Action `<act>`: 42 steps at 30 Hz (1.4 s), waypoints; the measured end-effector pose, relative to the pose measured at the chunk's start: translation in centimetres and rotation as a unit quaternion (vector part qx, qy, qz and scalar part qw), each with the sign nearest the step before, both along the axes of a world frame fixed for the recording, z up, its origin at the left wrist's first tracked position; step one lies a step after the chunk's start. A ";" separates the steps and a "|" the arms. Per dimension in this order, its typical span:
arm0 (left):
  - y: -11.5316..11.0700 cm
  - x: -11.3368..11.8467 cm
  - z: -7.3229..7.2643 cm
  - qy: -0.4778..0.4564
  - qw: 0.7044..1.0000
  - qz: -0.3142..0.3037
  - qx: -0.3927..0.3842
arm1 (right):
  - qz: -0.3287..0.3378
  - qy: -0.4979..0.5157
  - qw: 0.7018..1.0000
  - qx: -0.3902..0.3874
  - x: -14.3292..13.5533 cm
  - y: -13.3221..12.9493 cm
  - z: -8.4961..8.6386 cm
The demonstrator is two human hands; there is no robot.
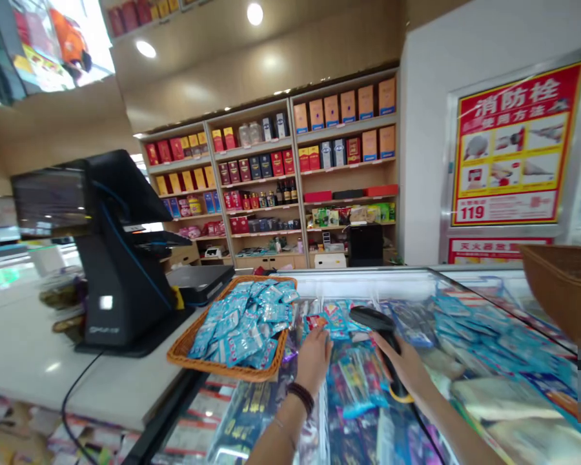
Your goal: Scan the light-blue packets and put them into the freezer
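Observation:
A black handheld scanner point(372, 318) with a cable lies over a glass counter. Around its handle is my right hand point(407, 365), fingers closed and their tips showing on the left side. My left hand point(314, 355), wearing a dark beaded bracelet, is beside several small blue packets point(337, 316). Its fingers are bent together at the edge of a small red packet point(315, 321); the fingertips are partly hidden. Left of it stands an orange-brown wicker basket point(184, 349) piled with blue packets.
A black register terminal point(126, 271) stands on the white counter point(24, 342) at left. Packaged goods show under the glass. A brown basket point(561, 284) is at the right edge. Shelves of boxes point(256, 168) line the back wall, beside a red poster point(516, 145).

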State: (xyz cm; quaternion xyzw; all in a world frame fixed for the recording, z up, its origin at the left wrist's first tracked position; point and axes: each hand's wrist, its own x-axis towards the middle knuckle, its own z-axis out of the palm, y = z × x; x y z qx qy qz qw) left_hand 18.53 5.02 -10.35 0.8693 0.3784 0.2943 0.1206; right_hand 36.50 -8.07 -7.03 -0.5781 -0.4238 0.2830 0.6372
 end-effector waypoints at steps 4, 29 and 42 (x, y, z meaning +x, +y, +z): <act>-1.1 -0.6 1.5 -0.088 0.996 0.003 -0.035 | 0.031 -0.043 0.999 -0.003 -1.1 -0.3 -0.5; -0.1 -1.4 0.8 -0.375 0.911 0.022 -0.172 | -0.013 -0.027 0.999 -0.012 -1.2 -2.7 0.1; 0.3 -1.6 1.6 -0.451 0.869 0.027 -0.201 | 0.050 -0.208 0.974 -0.080 -0.9 -3.3 -1.1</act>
